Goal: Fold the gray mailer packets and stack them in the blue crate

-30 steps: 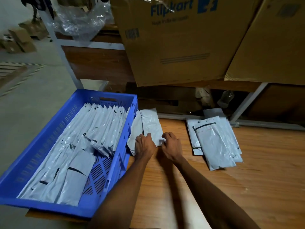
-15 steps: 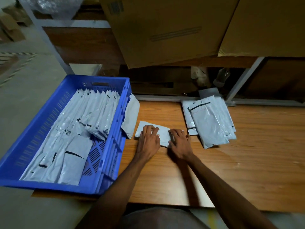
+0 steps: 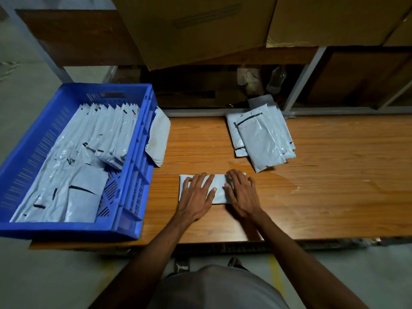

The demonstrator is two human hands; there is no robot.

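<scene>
Hands, left (image 3: 197, 192) and right (image 3: 242, 192), press flat-fingered on folded packet (image 3: 217, 186) near table edge (image 3: 312, 238).

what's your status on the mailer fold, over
Left hand and right hand flat on gray mailer. Blue crate left, part filled. Nothing blocking.

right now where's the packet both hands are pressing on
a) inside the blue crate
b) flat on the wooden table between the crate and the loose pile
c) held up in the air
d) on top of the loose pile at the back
b: the left hand and right hand lie flat on the packet, which rests on the wooden table, right of the blue crate and in front of the loose pile.
</scene>
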